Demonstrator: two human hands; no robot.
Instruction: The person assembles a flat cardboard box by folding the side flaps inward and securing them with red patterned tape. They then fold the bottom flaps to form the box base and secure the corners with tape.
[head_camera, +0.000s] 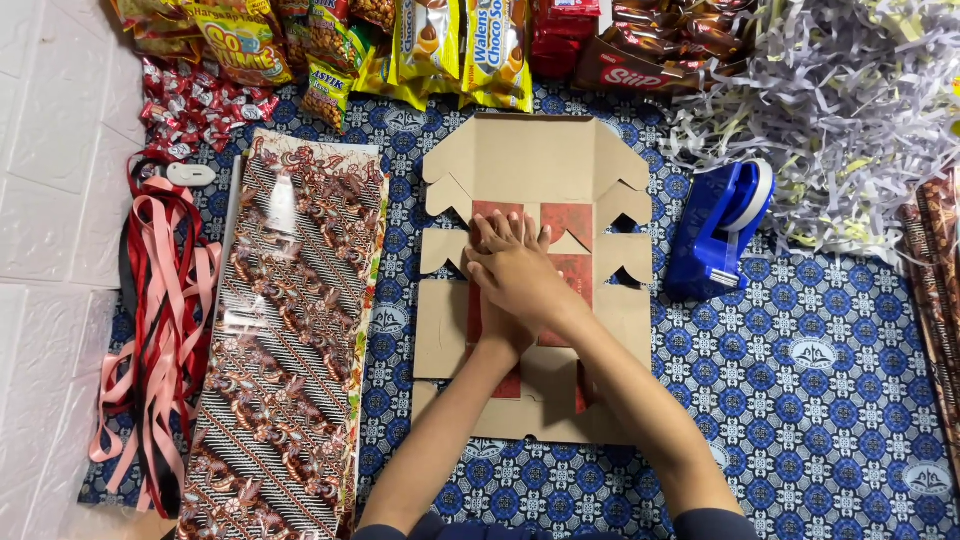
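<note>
No grip: hands (512, 270) flat on cardboard (535, 170), tape dispenser (718, 228) nr.

Flat unfolded brown cardboard box blank (530, 160)

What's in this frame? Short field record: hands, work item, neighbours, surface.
hands: right hand laid over left hand, both pressing flat
work item: unfolded cardboard box blank, red panel at its middle
left of it: patterned wrapping sheet, ribbons
right of it: blue tape dispenser, shredded paper
far edge: snack packets
surface: blue patterned cloth
</note>
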